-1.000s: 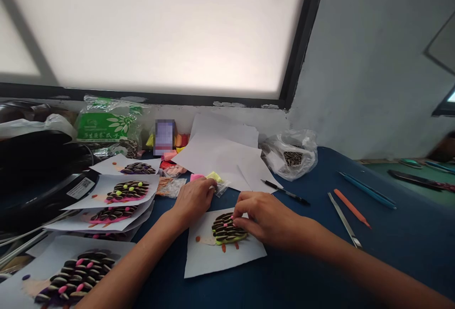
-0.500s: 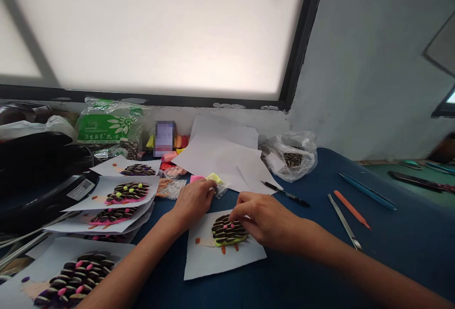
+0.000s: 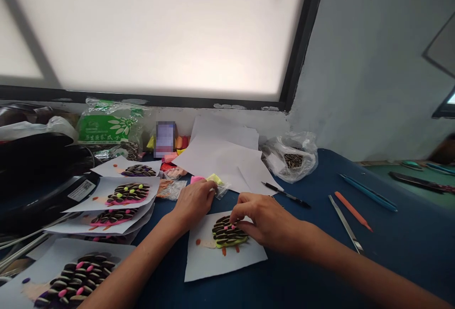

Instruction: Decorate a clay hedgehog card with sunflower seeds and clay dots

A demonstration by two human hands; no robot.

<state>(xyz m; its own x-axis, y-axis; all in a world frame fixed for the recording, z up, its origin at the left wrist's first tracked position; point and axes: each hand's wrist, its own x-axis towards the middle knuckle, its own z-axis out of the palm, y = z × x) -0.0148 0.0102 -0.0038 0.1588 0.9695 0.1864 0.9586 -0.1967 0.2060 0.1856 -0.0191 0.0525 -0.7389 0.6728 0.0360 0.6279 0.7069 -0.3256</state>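
Note:
A white sheet (image 3: 206, 271) lies on the blue tabletop with a hedgehog picture (image 3: 227, 238) on it. Its back is rows of sunflower seeds over yellow-green clay, with small pink dots among them; nose and feet are orange-brown. Over the right side of the seeds my right hand (image 3: 263, 216) is bent in a pinch, fingertips at the picture; anything between them is too small to make out. Just beyond the sheet's upper left, my left hand (image 3: 195, 200) has curled fingers beside pink clay (image 3: 196, 179) and yellow clay (image 3: 214, 178). What it holds, if anything, is hidden.
Several finished-looking hedgehog sheets (image 3: 124, 194) are stacked at left. Behind stand a green seed bag (image 3: 106, 126), blank paper (image 3: 216, 152) and a clear bag of seeds (image 3: 293, 157). A black pen (image 3: 286, 195), metal blade tool (image 3: 344, 223), orange tool (image 3: 353, 211) and blue pen (image 3: 368, 192) lie rightward.
Both hands stay almost in place. The right hand's fingertips shift very slightly at the seeds, and the whole view drifts a little.

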